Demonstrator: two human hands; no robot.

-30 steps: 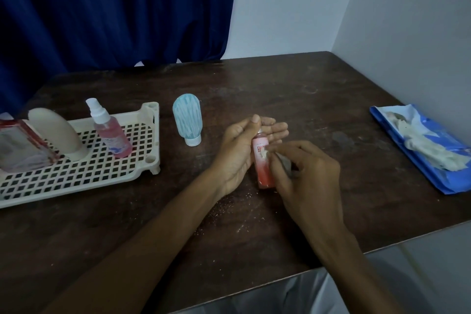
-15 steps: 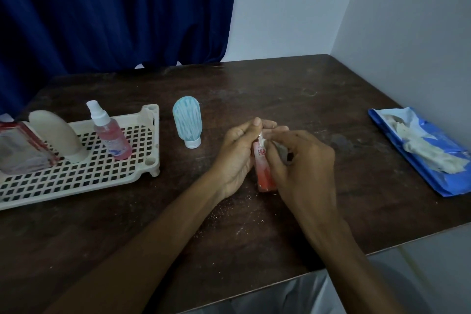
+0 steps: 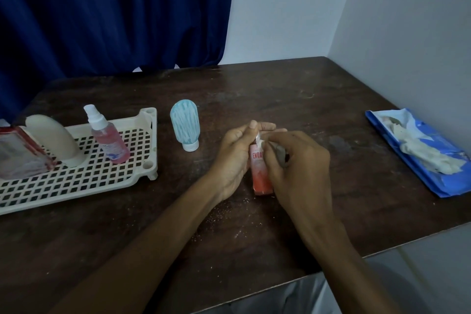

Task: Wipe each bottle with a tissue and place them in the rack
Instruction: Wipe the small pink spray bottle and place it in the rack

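A small red-orange bottle (image 3: 260, 175) stands at the table's middle, held upright by my left hand (image 3: 235, 155). My right hand (image 3: 297, 168) pinches a small white tissue (image 3: 260, 141) against the bottle's top. A light blue squeeze bottle (image 3: 185, 125) stands cap-down to the left of my hands. The cream rack (image 3: 81, 181) at the left holds a pink spray bottle (image 3: 108, 139), a cream bottle (image 3: 54, 140) and a clear red-edged bottle (image 3: 17, 153).
A blue wipes pack (image 3: 423, 150) with white tissue spilling out lies at the right, near the wall. White crumbs dot the dark wooden table (image 3: 254, 99) below my hands. A blue curtain hangs behind the table.
My right hand has slid the tissue up the red-orange bottle from its body to its top. My left hand has kept its hold.
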